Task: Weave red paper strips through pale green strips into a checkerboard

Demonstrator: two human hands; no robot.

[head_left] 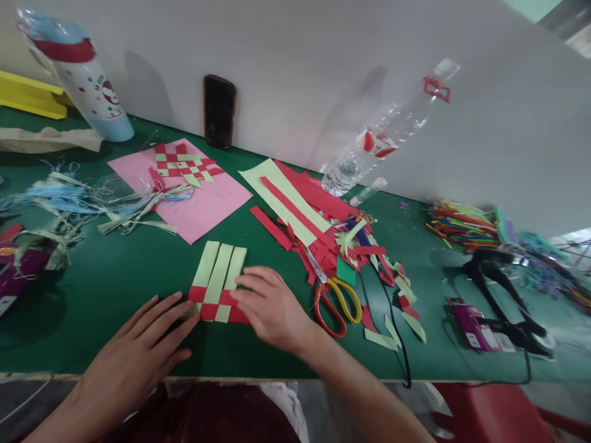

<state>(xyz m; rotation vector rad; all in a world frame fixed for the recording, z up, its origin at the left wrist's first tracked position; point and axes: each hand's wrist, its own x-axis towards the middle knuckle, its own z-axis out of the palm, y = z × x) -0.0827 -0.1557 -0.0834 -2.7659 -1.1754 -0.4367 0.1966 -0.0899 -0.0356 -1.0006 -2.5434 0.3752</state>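
A small woven paper piece point(217, 283) lies flat on the table, its pale green upright strips crossed with red ones along the lower part. My left hand point(146, 335) rests flat with fingers stretched, their tips touching the weave's lower left corner. From the right side, my right hand point(272, 301) reaches over the red strip ends, fingers spread and lightly bent on the paper. The thumb of that hand is mostly hidden. Scissors point(339, 295) with red and yellow handles lie to the right of my right hand, their blades pointing at a heap of red and green paper strips point(318, 234).
Finished woven pieces point(180, 165) lie on a pink sheet point(203, 212). Behind stand a flask point(92, 86), a phone point(219, 112) against the wall and a tilted plastic bottle point(373, 144). A black cable point(392, 307) and paper scraps point(409, 301) lie right; tassels point(69, 197) left.
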